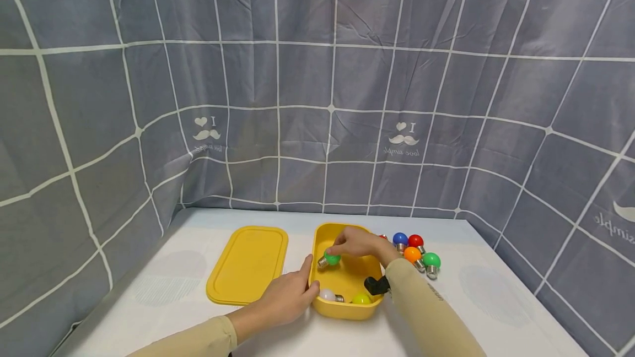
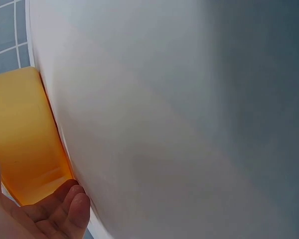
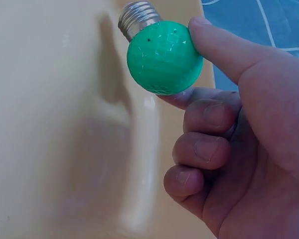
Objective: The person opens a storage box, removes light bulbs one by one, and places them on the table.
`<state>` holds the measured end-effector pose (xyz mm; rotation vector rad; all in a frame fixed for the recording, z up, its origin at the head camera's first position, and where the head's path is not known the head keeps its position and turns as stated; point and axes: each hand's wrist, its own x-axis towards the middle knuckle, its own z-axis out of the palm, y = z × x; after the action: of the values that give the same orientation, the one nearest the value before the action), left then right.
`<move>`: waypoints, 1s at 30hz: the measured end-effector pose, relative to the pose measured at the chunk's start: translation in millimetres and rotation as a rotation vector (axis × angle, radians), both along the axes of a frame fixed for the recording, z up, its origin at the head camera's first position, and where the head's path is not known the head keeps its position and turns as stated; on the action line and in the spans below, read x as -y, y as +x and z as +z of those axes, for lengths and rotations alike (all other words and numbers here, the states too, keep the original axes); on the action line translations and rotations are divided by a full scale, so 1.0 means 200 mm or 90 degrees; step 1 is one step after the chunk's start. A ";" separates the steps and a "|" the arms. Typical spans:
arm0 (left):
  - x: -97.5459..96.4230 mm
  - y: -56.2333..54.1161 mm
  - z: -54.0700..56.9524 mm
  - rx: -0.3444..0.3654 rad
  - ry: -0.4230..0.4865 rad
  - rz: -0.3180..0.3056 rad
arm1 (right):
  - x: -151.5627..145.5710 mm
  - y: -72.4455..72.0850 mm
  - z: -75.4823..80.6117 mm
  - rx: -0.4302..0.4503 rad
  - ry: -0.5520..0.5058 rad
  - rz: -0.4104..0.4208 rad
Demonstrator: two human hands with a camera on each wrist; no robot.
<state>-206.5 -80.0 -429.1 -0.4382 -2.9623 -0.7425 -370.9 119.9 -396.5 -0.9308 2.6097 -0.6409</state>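
Note:
My right hand [image 1: 354,241] pinches a green light bulb [image 3: 164,57] between thumb and index finger, its metal screw base pointing away from the palm. The bulb is over the inside of the yellow box [image 1: 348,313], near its left wall. My left hand [image 1: 292,293] rests against the box's outer left side, index finger extended along it. In the left wrist view its fingertips [image 2: 78,206] are low by the box wall, close to the table. Inside the box, at the near end, lie a white bulb [image 1: 327,295] and a yellow bulb [image 1: 361,298].
A flat yellow lid [image 1: 248,266] lies left of the box on the white table [image 1: 173,285]. To the right sit loose bulbs: blue [image 1: 399,239], red [image 1: 415,241], orange [image 1: 412,254] and green [image 1: 431,260]. A grey checked curtain [image 1: 302,81] surrounds the table.

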 end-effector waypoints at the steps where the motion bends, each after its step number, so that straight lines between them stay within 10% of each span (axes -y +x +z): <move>1: 0.00 0.00 0.00 0.001 0.001 -0.001 | -0.01 0.00 0.01 0.004 -0.007 -0.003; 11: -0.01 0.00 0.01 0.003 -0.003 0.000 | -0.10 0.03 0.08 -0.004 -0.073 0.026; 30: 0.00 -0.01 0.02 -0.022 -0.003 0.006 | -0.28 0.09 0.15 -0.011 -0.130 -0.074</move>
<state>-208.8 -80.5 -426.0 -0.4315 -2.9330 -0.7187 -353.0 176.8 -367.4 -0.8472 2.6664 -0.9475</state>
